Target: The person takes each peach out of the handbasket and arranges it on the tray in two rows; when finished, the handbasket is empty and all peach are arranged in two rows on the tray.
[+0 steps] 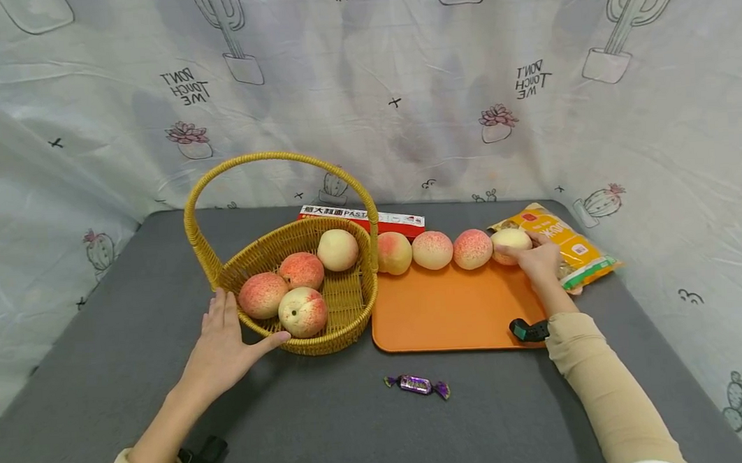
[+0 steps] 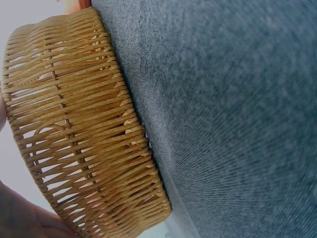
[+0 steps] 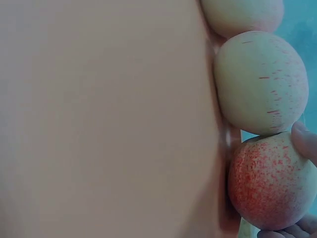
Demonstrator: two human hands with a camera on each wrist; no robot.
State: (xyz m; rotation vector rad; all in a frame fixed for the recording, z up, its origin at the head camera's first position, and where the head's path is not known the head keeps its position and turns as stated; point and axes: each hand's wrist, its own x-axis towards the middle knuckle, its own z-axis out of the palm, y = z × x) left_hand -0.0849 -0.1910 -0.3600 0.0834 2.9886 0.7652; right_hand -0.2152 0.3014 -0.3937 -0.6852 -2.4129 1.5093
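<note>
The right hand (image 1: pixel 541 259) grips the end peach (image 1: pixel 507 241) between thumb and fingers, one of four lined along the tray's (image 1: pixel 451 315) far edge. The left hand (image 1: pixel 218 346), fingers straight, touches one basket (image 1: pixel 335 341) containing four more.

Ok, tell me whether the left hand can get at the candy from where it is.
Probably yes: the left hand touches the basket, and the candy lies uncovered in front of the tray, with only bare table showing between hand and candy.

Head above, wrist views near basket (image 2: pixel 106 141), peaches (image 3: pixel 270 183)
</note>
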